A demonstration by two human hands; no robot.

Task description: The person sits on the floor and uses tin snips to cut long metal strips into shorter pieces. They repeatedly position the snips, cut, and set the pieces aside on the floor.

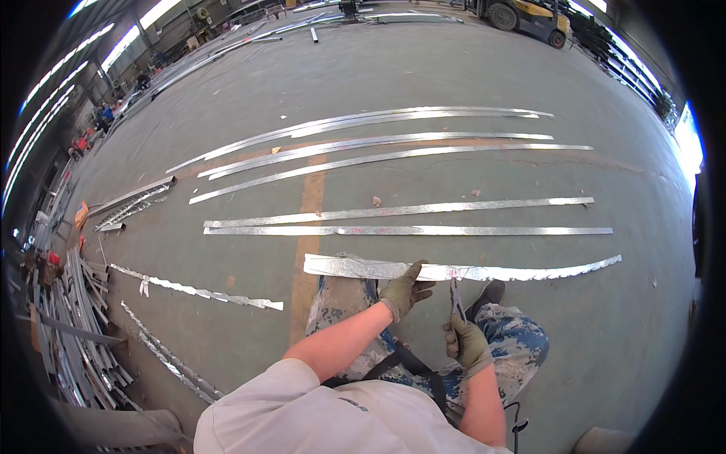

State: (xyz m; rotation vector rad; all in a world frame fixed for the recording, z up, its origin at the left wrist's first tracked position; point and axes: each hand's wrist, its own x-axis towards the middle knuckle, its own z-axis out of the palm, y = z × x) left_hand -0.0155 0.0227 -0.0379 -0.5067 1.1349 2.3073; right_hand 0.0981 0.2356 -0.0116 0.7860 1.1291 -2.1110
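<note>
- The left hand [402, 290], in an olive work glove, presses down on a long, flat, shiny galvanised metal strip [529, 270] lying on the grey-green concrete floor [423, 68]. Its grip is closed over the strip's near edge, and the fingers hide that part of the metal.
- The right hand [466, 342], also gloved, is clamped round the handles of a pair of metal snips [457, 296]. The blades point up at the strip; whether they bite into it is too small to make out.
- The handles are buried inside the glove.
- The strip's right end shows a jagged, wavy edge.
- Camouflage-patterned trousers [508, 338] and a dark shoe [490, 291] sit just below the strip; the left leg is partly covered by the forearm.
- Further silvery metal strips [408, 230] lie in rows beyond, well apart.
- A heap of scrap metal offcuts [76, 333] at the left is warped by the lens rim.
</note>
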